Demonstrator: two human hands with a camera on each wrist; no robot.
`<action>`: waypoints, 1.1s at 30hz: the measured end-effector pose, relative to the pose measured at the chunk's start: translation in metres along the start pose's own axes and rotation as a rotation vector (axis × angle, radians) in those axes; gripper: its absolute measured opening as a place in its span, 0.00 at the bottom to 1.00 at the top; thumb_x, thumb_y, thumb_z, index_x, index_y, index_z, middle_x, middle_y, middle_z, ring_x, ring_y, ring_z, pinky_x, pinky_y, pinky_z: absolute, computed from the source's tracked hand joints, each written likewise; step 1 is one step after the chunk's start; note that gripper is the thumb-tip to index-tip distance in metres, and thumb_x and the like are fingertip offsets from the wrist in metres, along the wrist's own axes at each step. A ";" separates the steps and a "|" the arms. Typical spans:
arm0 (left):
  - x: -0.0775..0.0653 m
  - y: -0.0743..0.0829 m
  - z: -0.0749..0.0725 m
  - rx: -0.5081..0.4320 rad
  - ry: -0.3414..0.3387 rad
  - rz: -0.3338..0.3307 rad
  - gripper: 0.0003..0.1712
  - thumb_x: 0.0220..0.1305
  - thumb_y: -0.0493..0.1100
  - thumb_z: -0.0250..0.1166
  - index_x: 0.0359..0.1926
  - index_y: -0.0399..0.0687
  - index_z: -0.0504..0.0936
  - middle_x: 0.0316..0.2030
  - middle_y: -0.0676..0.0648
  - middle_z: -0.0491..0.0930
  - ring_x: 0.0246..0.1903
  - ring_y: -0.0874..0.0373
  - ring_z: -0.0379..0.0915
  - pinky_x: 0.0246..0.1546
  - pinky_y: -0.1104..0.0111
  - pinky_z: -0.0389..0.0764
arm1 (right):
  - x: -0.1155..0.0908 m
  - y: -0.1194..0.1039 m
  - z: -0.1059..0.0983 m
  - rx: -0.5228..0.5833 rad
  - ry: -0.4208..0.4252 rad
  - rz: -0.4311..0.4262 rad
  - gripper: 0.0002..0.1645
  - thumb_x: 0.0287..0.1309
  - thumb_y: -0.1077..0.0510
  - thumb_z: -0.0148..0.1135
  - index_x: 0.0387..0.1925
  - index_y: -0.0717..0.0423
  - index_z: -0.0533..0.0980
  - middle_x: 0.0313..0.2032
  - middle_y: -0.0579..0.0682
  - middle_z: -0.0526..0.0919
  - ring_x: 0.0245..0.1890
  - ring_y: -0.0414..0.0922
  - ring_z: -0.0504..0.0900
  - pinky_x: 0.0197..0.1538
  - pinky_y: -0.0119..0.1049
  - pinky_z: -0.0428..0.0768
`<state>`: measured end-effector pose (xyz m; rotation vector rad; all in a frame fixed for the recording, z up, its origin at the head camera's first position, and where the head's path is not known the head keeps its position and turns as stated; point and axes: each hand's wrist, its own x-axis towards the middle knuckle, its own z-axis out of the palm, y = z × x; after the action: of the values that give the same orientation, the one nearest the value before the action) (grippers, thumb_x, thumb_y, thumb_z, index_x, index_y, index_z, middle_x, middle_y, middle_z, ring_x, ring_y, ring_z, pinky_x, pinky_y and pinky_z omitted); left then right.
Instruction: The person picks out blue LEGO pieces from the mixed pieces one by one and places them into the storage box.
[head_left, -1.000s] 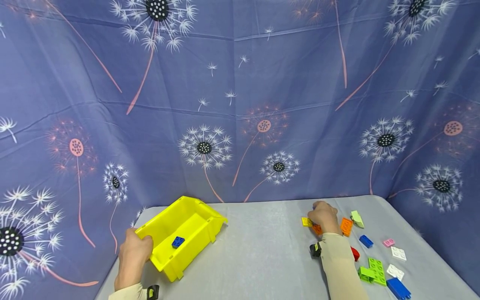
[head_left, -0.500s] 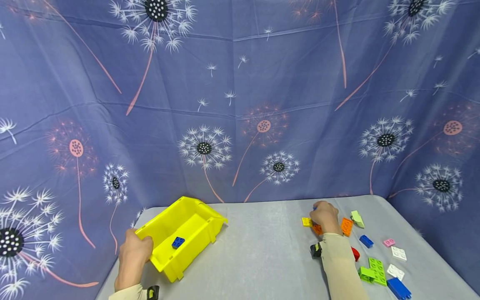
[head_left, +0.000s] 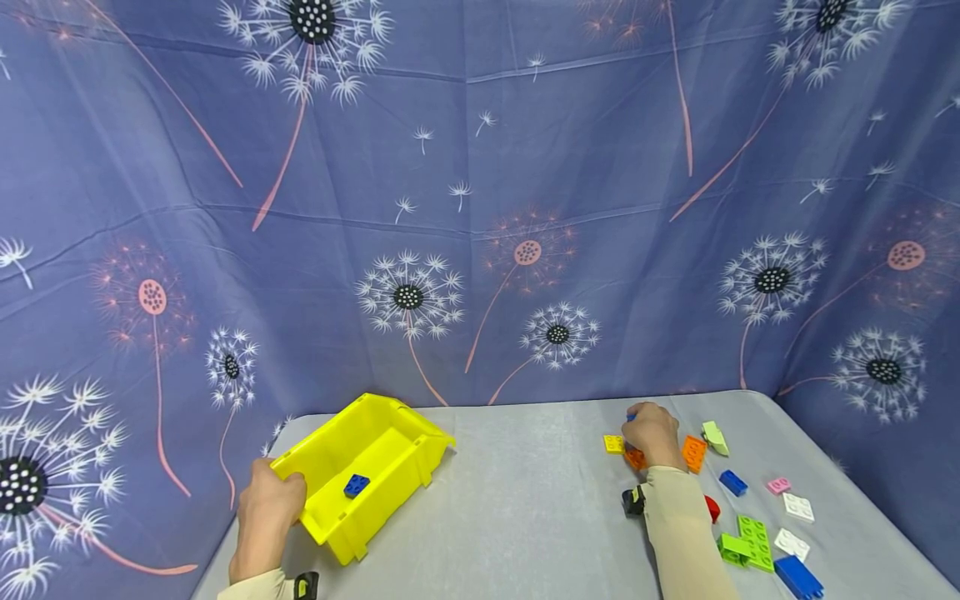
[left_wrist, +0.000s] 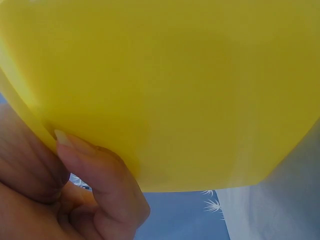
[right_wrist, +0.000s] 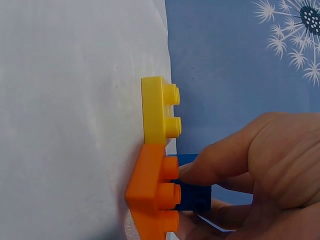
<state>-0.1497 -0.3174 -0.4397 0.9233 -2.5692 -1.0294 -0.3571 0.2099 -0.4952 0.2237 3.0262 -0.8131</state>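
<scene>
My left hand (head_left: 267, 508) grips the near left edge of a yellow bin (head_left: 429, 450), which stands at a slant on the left of the table. In the left wrist view the thumb and curled fingers hold the rim of the yellow wall (left_wrist: 190, 100). One blue brick (head_left: 356, 485) lies inside the bin. At the back right, my right hand (head_left: 651, 433) pinches a second blue brick (right_wrist: 192, 192), mostly hidden by the fingers from above. Close beside that brick, in the right wrist view, are an orange brick (right_wrist: 147, 187) and a yellow brick (right_wrist: 153, 107).
Right of the right arm lie another orange brick (head_left: 693, 453), a pale green piece (head_left: 715, 438), a blue brick (head_left: 732, 482), a pink brick (head_left: 777, 485), white bricks (head_left: 798, 507), green bricks (head_left: 754, 542), a long blue brick (head_left: 798, 577) and a partly hidden red piece (head_left: 712, 508). Patterned cloth (head_left: 480, 208) hangs behind.
</scene>
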 end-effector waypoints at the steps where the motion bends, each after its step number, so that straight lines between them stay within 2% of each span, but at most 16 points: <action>1: 0.000 0.000 0.000 0.001 0.000 -0.002 0.31 0.59 0.43 0.50 0.59 0.31 0.55 0.39 0.26 0.69 0.32 0.41 0.70 0.24 0.61 0.71 | 0.000 0.000 0.000 0.001 0.002 -0.002 0.25 0.50 0.61 0.57 0.51 0.66 0.75 0.48 0.68 0.76 0.46 0.65 0.70 0.48 0.56 0.65; 13: 0.001 0.001 0.000 0.005 -0.005 -0.008 0.31 0.60 0.43 0.51 0.60 0.31 0.55 0.40 0.26 0.69 0.32 0.41 0.70 0.23 0.62 0.72 | -0.001 0.004 -0.001 0.015 0.009 -0.019 0.22 0.52 0.60 0.57 0.50 0.65 0.77 0.47 0.66 0.77 0.48 0.65 0.70 0.53 0.59 0.63; 20: 0.001 0.002 -0.001 0.008 -0.010 -0.020 0.31 0.59 0.43 0.51 0.60 0.32 0.54 0.40 0.26 0.69 0.32 0.41 0.70 0.23 0.62 0.71 | -0.002 0.006 -0.002 0.067 0.024 0.006 0.20 0.54 0.60 0.57 0.49 0.64 0.77 0.47 0.66 0.76 0.45 0.62 0.72 0.48 0.56 0.70; 26: 0.001 0.001 0.000 0.009 -0.005 -0.016 0.32 0.60 0.43 0.51 0.61 0.31 0.53 0.40 0.26 0.69 0.32 0.41 0.70 0.24 0.61 0.71 | -0.002 0.004 -0.001 0.071 0.031 -0.002 0.19 0.55 0.60 0.56 0.48 0.63 0.77 0.47 0.65 0.77 0.43 0.60 0.74 0.46 0.55 0.72; 33: 0.001 0.001 0.001 -0.012 -0.011 -0.040 0.31 0.59 0.42 0.51 0.60 0.31 0.54 0.39 0.26 0.68 0.30 0.42 0.71 0.20 0.63 0.73 | -0.003 0.000 -0.003 0.099 0.030 0.029 0.19 0.57 0.60 0.55 0.50 0.62 0.77 0.46 0.64 0.76 0.41 0.57 0.74 0.42 0.52 0.73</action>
<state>-0.1515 -0.3171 -0.4396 0.9724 -2.5604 -1.0619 -0.3538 0.2107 -0.4930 0.2816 3.0061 -0.9667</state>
